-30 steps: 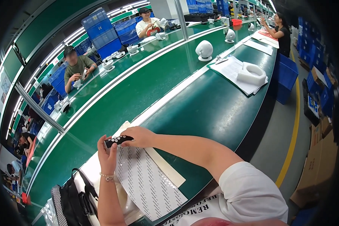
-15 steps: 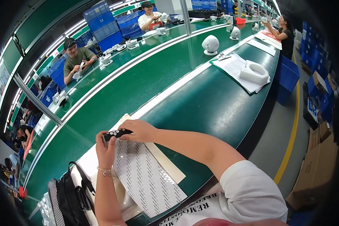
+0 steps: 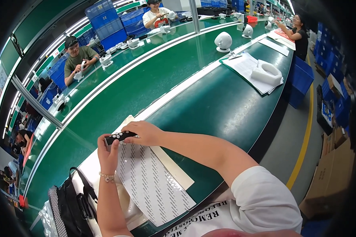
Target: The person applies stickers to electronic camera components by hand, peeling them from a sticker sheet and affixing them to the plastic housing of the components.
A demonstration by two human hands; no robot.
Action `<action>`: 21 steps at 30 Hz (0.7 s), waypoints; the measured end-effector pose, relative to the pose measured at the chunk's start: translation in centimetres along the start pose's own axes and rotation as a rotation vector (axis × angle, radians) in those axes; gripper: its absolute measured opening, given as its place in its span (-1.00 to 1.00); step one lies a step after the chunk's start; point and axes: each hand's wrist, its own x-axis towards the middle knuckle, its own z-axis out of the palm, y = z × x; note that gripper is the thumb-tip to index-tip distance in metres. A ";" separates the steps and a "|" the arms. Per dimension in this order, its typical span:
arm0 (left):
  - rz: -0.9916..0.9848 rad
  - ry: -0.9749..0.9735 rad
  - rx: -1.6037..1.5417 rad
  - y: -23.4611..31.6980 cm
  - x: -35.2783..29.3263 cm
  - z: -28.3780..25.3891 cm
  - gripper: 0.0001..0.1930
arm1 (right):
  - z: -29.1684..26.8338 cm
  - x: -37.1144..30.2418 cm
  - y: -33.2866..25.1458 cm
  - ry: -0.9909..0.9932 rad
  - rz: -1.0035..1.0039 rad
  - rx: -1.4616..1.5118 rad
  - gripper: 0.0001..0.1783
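Noted green strip [image 3: 146, 83] curving from 8 o'clock over toward 1. Logged dark green table [image 3: 201, 102] alongside, narrowing toward 2 o'clock. Recorded metal posts [image 3: 37, 102] at 9 and 12 o'clock. Saw green panel [image 3: 43, 25] at 10, strip lights [image 3: 291, 6] lit near same and between 1 and 2. Marked blue crates [image 3: 103, 25] stacked at 11, more at 2. Observed grey floor [image 3: 288, 138] between 3 and 4, bearing yellow line [image 3: 306, 138]. Found brown cartons [image 3: 330, 173] toward 4 o'clock.
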 end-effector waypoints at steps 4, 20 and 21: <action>0.050 0.031 0.059 -0.1 0.0 0.0 -0.62 | -0.2 0.0 -0.4 -0.038 0.060 0.017 -0.54; 0.062 0.007 -0.113 -3.5 0.8 -1.1 -0.68 | 0.8 0.4 -0.5 -0.009 0.061 0.000 -0.57; 0.042 0.012 -0.114 -3.6 0.7 -1.1 -0.68 | 0.8 0.4 -0.6 -0.004 0.049 -0.005 -0.57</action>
